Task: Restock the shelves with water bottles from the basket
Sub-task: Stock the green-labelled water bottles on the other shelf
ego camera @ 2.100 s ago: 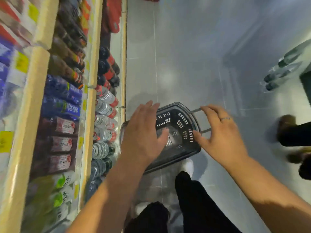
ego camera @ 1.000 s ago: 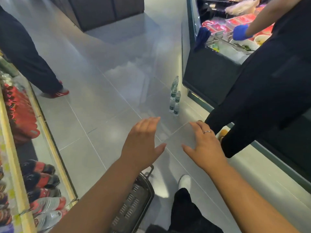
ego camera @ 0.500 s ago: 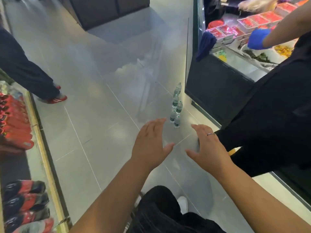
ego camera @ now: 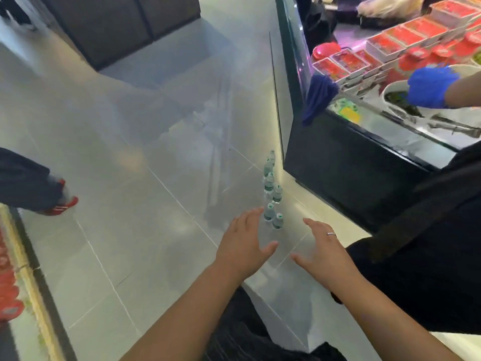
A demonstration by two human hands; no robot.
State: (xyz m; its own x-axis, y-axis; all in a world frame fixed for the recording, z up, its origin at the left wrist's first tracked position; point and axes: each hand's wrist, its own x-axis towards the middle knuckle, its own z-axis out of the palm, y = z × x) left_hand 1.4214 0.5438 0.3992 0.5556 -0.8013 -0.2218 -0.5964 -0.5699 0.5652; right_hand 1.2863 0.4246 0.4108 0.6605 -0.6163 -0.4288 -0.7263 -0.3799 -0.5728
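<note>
Several small clear water bottles (ego camera: 272, 194) with green caps stand upright in a loose line on the grey tiled floor, beside the corner of a black counter. My left hand (ego camera: 244, 243) and my right hand (ego camera: 325, 252) are stretched out in front of me with fingers straight and spread, holding nothing. The nearest bottles stand just beyond my fingertips, between the two hands. The basket is out of view. A strip of the shelf (ego camera: 23, 277) with red-labelled bottles shows at the left edge.
A black food counter (ego camera: 346, 173) with red trays fills the upper right. A person in black (ego camera: 429, 251) stands close on my right, a blue-gloved hand (ego camera: 429, 87) over the counter. Another person's leg and red shoe (ego camera: 59, 204) are at the left. A dark cabinet (ego camera: 117, 27) stands far back.
My view has swung up from the basket and the shelf to the open floor and the counter. Both empty hands have moved forward toward the bottles on the floor; the basket has left the view.
</note>
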